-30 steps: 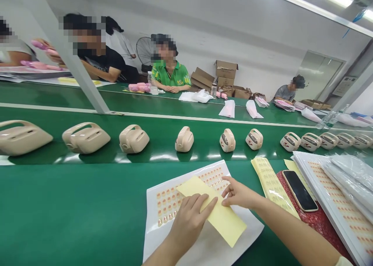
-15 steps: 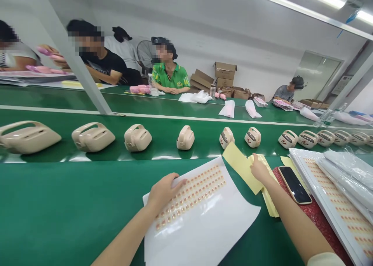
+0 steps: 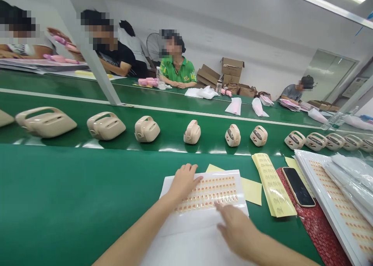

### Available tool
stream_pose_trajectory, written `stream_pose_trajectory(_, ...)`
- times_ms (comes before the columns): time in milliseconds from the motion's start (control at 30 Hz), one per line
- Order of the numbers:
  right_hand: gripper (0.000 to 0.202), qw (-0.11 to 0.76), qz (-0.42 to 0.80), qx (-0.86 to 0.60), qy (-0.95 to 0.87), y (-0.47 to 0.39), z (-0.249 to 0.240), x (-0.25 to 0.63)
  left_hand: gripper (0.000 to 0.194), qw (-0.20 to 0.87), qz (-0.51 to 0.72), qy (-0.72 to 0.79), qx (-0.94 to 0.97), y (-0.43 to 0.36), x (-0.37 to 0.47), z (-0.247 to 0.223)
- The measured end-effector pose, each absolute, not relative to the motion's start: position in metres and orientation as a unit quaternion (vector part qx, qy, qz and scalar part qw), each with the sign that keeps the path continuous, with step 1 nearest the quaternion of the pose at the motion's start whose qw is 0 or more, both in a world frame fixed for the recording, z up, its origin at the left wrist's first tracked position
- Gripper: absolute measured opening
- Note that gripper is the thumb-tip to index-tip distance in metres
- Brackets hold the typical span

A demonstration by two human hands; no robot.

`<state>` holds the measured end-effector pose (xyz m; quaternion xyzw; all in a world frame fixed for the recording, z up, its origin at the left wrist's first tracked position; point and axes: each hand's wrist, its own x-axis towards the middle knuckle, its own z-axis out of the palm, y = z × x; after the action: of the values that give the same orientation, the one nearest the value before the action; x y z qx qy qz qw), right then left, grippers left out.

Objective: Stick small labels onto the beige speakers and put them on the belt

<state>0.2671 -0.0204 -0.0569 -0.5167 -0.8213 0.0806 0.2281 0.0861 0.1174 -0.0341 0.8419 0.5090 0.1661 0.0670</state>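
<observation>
A white sheet with rows of small orange-and-gold stickers lies on the green bench in front of me. My left hand rests over its upper left part, fingers extended near the top edge and thumb apart. Slightly blurred, my right hand is over the lower right of the sticker rows, index finger stretched toward the bottom row and thumb spread. Nothing shows in its grasp. A plain yellow paper sticks out from behind the white sheet. Further right lies a yellow label strip with printed marks.
Beige handled appliances stand in a row on the green belt beyond. To the right are a phone on red bubble wrap, and a stack of sticker sheets under clear plastic bags. Co-workers sit across the line.
My right hand has let go of the yellow paper and moved left over the sticker sheet. The sheet has turned and now overlaps that paper. My left hand has shifted toward its top edge.
</observation>
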Motion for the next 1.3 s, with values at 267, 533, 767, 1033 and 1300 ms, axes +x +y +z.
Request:
stream_pose_trajectory(267, 0.059, 0.309, 0.066, -0.435, -0.843, -0.054, -0.110, 0.262, 0.048, 0.049, 0.158, 0.367, 0.915, 0.020, 0.054, -0.092)
stream_pose_trajectory(533, 0.059, 0.280, 0.170, -0.396, -0.858, -0.055, -0.110, 0.263, 0.068, 0.153, 0.055, 0.427, 0.889, 0.029, 0.065, -0.070)
stream_pose_trajectory(767, 0.047, 0.230, 0.168, -0.436, -0.854, -0.056, -0.111, 0.264, 0.059, 0.154, 0.020, 0.460, 0.874, 0.048, 0.083, -0.064)
stream_pose_trajectory(1033, 0.039, 0.235, 0.196, -0.441, -0.844, -0.055, -0.099, 0.258, 0.059, 0.147, 0.025, 0.462, 0.874, 0.069, 0.092, -0.056)
stream_pose_trajectory(1300, 0.048, 0.228, 0.285, -0.560, -0.744, -0.017, -0.065, 0.256, 0.032, 0.017, 0.108, 0.480, 0.870, 0.081, 0.113, -0.067)
